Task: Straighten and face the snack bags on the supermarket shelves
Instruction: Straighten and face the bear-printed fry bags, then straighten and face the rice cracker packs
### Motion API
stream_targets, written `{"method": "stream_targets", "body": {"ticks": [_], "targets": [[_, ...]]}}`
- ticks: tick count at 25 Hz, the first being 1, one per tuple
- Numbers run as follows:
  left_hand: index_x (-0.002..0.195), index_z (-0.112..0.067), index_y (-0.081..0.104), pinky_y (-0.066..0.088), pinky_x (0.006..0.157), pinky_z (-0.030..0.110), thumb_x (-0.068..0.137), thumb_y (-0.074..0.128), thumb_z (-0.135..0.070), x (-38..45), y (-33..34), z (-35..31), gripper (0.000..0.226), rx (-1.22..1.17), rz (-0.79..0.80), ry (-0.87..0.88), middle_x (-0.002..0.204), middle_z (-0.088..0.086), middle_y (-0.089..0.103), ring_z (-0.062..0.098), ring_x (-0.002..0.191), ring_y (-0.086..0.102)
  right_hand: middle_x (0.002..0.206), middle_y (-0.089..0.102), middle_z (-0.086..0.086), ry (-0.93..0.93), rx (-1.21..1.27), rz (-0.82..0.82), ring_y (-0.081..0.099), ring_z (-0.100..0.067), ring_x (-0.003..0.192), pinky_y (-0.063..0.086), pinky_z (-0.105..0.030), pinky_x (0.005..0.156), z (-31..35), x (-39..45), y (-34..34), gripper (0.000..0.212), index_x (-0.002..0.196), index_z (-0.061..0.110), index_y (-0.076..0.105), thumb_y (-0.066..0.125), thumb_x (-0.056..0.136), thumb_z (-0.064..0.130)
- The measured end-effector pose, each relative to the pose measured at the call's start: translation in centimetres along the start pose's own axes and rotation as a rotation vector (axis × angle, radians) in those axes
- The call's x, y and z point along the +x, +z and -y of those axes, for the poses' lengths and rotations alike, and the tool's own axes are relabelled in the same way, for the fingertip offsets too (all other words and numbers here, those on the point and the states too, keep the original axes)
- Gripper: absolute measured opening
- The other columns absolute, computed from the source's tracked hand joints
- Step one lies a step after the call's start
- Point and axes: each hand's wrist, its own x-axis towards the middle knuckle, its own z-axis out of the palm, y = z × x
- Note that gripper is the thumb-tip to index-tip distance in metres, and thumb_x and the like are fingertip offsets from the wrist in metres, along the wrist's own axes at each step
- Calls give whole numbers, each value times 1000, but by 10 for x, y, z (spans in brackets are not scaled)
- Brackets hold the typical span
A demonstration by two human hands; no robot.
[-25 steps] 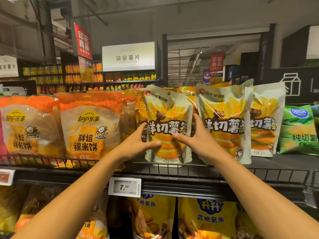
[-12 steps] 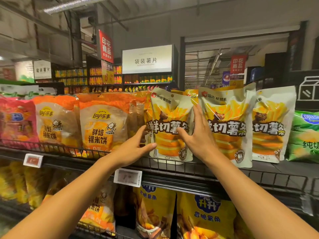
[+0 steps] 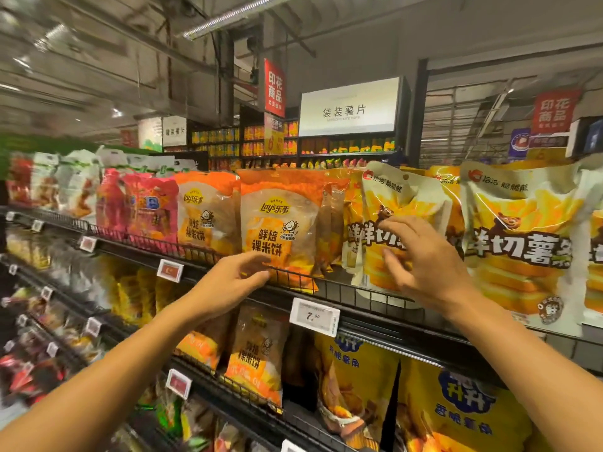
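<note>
A grey ceiling [image 3: 326, 24] crossed by pipes and a long strip light [image 3: 241, 13] is seen overhead. A white aisle sign [image 3: 349, 107] with dark characters is mounted beside a dark pillar [image 3: 421, 109], and red hanging banners [image 3: 274, 88] are hung nearby. Distant shelving [image 3: 228, 141] is stocked with yellow and orange goods.

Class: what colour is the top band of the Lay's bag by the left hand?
Orange, in the head view: Lay's bag.
</note>
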Motion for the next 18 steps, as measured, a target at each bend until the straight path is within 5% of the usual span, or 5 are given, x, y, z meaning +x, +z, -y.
{"method": "stream_targets", "body": {"ticks": [3, 5, 11, 15, 18], "targets": [[100, -37, 64, 52, 77, 24, 96, 61, -19, -3, -24, 26, 19, -35, 5, -83, 86, -9, 75, 4, 84, 71, 130, 61, -4, 35, 101, 135, 61, -24, 117, 55, -42, 92, 22, 12, 18, 41, 131, 13, 59, 67, 91, 17], [98, -32, 65, 53, 77, 25, 96, 60, -20, 0, -38, 45, 13, -4, -5, -114, 88, -7, 75, 5, 83, 70, 138, 55, 4, 179, 176, 264, 56, -19, 123, 51, -37, 96, 34, 27, 36, 51, 141, 24, 47, 64, 94, 32], [135, -18, 52, 46, 90, 27, 94, 60, -21, 35, -58, 78, 41, -27, -79, -84, 119, -4, 63, 13, 110, 58, 161, 33, -3, 675, 433, 511, 42, -23, 141, 39, -38, 111, 58, 61, 96, 111, 158, 25, 12, 73, 75, 66], [152, -15, 29, 42, 107, 39, 95, 56, -38, 60, -48, 92, 67, -121, 75, -127, 144, 1, 52, 18, 126, 52, 159, 36, 5, 743, 489, 496, 44, -18, 138, 41, -38, 111, 65, 73, 114, 121, 155, 23, 23, 76, 60, 74], [155, -16, 19, 36, 112, 37, 94, 54, -47, 75, -40, 98, 77, -135, 191, -129, 153, 0, 43, 18, 136, 44, 145, 46, 11, 758, 504, 483, 50, -6, 122, 43, -17, 87, 73, 75, 118, 109, 148, 22, 32, 83, 61, 64]]}}
